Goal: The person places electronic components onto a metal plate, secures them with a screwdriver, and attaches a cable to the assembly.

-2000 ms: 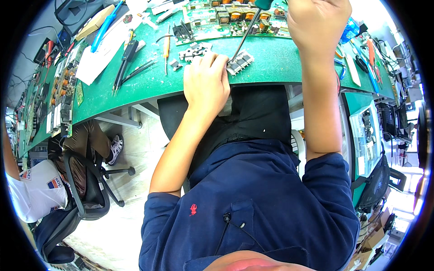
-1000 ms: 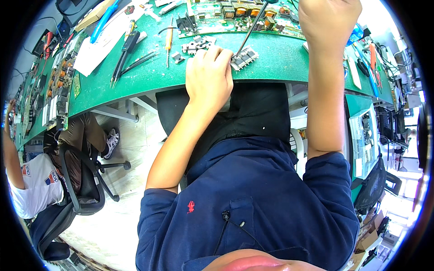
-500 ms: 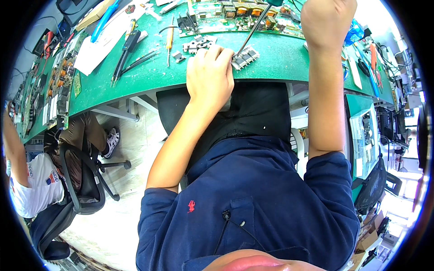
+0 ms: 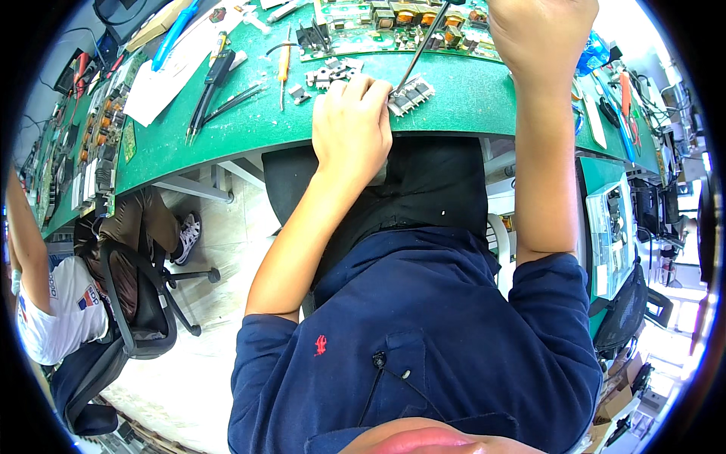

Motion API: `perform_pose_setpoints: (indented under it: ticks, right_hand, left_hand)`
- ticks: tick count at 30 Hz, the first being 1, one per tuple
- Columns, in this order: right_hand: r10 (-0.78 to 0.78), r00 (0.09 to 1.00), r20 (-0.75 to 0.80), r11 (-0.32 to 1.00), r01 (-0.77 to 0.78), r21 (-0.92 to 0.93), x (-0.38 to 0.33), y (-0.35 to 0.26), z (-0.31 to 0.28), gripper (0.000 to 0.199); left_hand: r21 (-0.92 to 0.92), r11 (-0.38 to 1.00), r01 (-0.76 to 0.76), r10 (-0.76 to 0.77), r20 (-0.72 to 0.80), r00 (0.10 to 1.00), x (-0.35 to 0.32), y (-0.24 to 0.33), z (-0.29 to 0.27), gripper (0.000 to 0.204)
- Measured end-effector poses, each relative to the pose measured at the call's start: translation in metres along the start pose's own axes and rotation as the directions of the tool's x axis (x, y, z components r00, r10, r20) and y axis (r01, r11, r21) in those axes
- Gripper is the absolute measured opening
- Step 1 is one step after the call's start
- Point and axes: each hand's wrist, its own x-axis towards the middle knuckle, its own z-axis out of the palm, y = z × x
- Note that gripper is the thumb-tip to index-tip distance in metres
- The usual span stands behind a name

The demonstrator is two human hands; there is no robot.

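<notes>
A row of black chip-like parts with metal legs (image 4: 414, 96) lies near the front edge of the green bench. My left hand (image 4: 350, 125) is closed over its left end, with the fingertips hidden beneath the knuckles. A long thin screwdriver (image 4: 420, 50) slants down to that row, its tip beside my left forefinger. My right hand (image 4: 541, 38), a fist raised at the upper edge, grips the screwdriver's handle end, which is mostly out of view. Just beyond my left hand sits a small pile of similar loose black and silver parts (image 4: 333, 72).
Behind stretches a green circuit board (image 4: 355, 41) with coils. To the left lie an orange-handled tool (image 4: 283, 64), black tweezers (image 4: 234, 102), a black pen-like tool (image 4: 212, 91) and white paper (image 4: 162, 87). Another person (image 4: 64, 306) sits at far left.
My right hand has shifted slightly left, and the screwdriver handle has slid a little farther out at the top. My left hand and the row of parts stay put.
</notes>
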Motion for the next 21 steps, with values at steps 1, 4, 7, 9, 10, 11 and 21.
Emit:
perform_pose_setpoints:
  ticks: [1,4,7,9,10,11,21]
  right_hand:
    - [-0.068,0.998,-0.006,0.998,0.068,0.010,0.000,0.017,-0.002,0.026]
    - [-0.120,0.985,-0.127,0.991,0.128,0.050,-0.006,0.026,0.012,0.031]
    - [-0.030,0.999,-0.025,0.991,0.033,0.131,-0.005,0.022,0.004,0.035]
    - [0.014,0.996,0.093,0.994,-0.024,0.107,-0.003,0.012,-0.003,0.036]
    - [0.022,0.991,0.129,0.998,-0.030,0.056,-0.003,-0.001,-0.005,0.037]
    - [0.020,0.991,0.133,0.999,-0.026,0.046,-0.003,-0.001,-0.006,0.037]
    - [0.097,0.989,0.112,0.912,-0.134,0.389,-0.009,0.012,-0.014,0.037]
  left_hand:
    - [0.000,1.000,0.003,-0.003,0.002,1.000,0.000,0.000,0.000,0.011]
    - [-0.010,1.000,-0.008,0.008,-0.008,1.000,0.001,0.000,0.001,0.010]
    - [0.003,1.000,-0.010,0.010,-0.013,1.000,0.000,-0.001,0.000,0.010]
    - [0.000,1.000,0.003,-0.003,0.002,1.000,0.001,0.000,-0.001,0.010]
    - [-0.002,1.000,0.009,-0.009,0.009,1.000,0.001,0.000,-0.001,0.010]
    - [-0.003,1.000,0.007,-0.007,0.008,1.000,0.000,0.001,-0.001,0.010]
    - [-0.001,1.000,0.013,-0.013,0.004,1.000,0.000,0.000,-0.001,0.012]
